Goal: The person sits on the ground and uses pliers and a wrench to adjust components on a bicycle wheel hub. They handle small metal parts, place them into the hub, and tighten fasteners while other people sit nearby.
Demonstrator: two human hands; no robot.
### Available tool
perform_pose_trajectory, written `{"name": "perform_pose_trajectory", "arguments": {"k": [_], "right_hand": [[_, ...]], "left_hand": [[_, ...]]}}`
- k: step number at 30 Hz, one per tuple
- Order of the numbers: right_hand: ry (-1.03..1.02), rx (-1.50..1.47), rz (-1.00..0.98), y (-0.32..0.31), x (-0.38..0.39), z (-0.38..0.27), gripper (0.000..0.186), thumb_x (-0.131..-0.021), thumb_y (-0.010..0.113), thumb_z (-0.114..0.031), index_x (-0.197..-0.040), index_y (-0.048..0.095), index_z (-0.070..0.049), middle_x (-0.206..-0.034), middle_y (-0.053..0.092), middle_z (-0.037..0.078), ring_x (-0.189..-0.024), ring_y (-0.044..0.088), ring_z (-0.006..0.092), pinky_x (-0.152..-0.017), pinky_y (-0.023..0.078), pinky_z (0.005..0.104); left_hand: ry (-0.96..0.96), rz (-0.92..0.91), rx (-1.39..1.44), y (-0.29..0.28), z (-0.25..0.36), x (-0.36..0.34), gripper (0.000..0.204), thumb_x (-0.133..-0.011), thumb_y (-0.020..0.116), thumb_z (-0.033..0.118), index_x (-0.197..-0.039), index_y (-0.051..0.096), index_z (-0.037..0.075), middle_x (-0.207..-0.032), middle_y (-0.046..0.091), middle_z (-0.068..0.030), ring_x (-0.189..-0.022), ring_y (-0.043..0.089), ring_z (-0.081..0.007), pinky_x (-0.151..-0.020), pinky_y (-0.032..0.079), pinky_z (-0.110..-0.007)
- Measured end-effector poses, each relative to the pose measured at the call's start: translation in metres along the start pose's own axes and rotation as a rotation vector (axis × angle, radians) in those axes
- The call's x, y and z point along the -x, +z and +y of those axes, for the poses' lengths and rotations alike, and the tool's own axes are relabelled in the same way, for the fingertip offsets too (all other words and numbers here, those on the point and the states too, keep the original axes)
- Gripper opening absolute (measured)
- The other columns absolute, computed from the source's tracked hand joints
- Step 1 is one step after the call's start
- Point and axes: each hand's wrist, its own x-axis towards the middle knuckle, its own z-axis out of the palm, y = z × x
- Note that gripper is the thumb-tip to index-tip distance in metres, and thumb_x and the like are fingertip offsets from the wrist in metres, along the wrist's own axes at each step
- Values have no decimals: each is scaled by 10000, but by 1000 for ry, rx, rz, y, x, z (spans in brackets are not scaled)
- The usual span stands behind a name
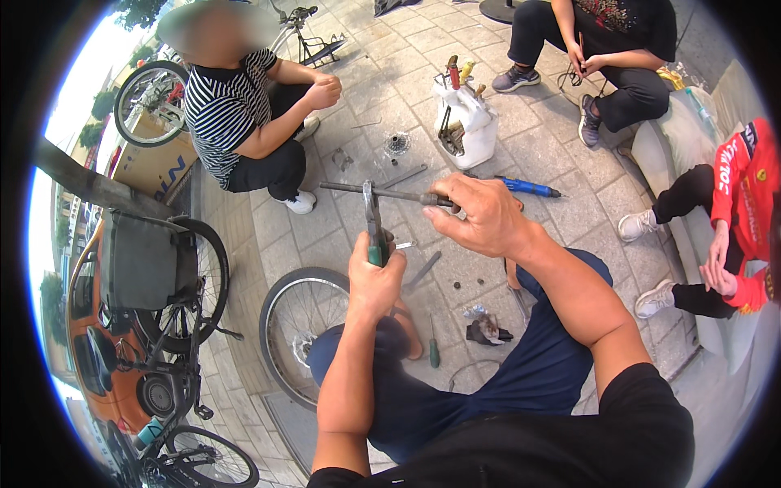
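Observation:
My left hand [376,281] is closed round the green handles of a pair of pliers [372,218], held upright. Their jaws are at a long dark metal rod [346,188], which lies level across them and looks like a wheel axle. Fingers and thumb of my right hand [486,213] are closed on the rod's right end, where a thicker collar shows. On the paving below lie a toothed ring like a sprocket [397,144], a wrench [408,176] and a blue-handled tool [529,188]. A bicycle wheel [265,325] lies by my left leg.
A cut white plastic jug [482,130] of tools stands ahead. Near my feet are a green-handled screwdriver [434,355] and a crumpled black cloth or glove [488,329]. People sit or squat at far left, far right and right. A bicycle [191,382] stands left.

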Motion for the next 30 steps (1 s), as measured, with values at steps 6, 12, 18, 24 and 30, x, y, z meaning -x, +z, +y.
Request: {"name": "perform_pose_trajectory", "arguments": {"k": [6, 12, 18, 24, 30], "right_hand": [[18, -23, -11, -1, 0, 1, 270, -949, 779, -252, -1058, 731, -10, -875, 718, 149, -745, 717, 335, -653, 561, 421], [333, -399, -118, 7, 1, 0, 320, -1045, 665, -299, -1021, 722, 15, -789, 722, 109, -692, 709, 236, -604, 532, 377], [843, -1026, -368, -1, -3, 5, 354, -1093, 625, -326, -1041, 729, 8, -800, 701, 53, -726, 660, 122, -615, 513, 268], [350, -340, -107, 3, 1, -7, 339, -974, 804, -258, -1153, 710, 14, -939, 749, 69, -720, 676, 150, -620, 552, 297], [94, -73, -5, 6, 5, -5, 371, -887, 858, -153, -1195, 700, -19, -1037, 745, 109, -732, 711, 195, -649, 579, 328]], "left_hand": [[27, -4, -8, 1, -1, -1, 205, -885, 717, 80, -1053, 614, 23, -893, 651, -63, -816, 608, -151, -770, 528, -346], [18, -2, 3, 2, -4, 0, 197, -888, 715, 71, -1051, 612, 29, -888, 636, -47, -809, 593, -139, -762, 523, -336], [-13, -8, 28, 1, -2, 0, 198, -890, 719, 60, -1053, 610, 32, -892, 628, -33, -813, 589, -130, -755, 520, -332], [-30, -1, 64, 0, 0, -1, 199, -891, 717, 58, -1058, 613, 29, -897, 634, -33, -816, 592, -127, -756, 519, -324], [-17, -5, 64, 0, -2, 0, 198, -888, 716, 56, -1056, 615, 27, -900, 640, -34, -816, 590, -120, -756, 517, -316]]}}
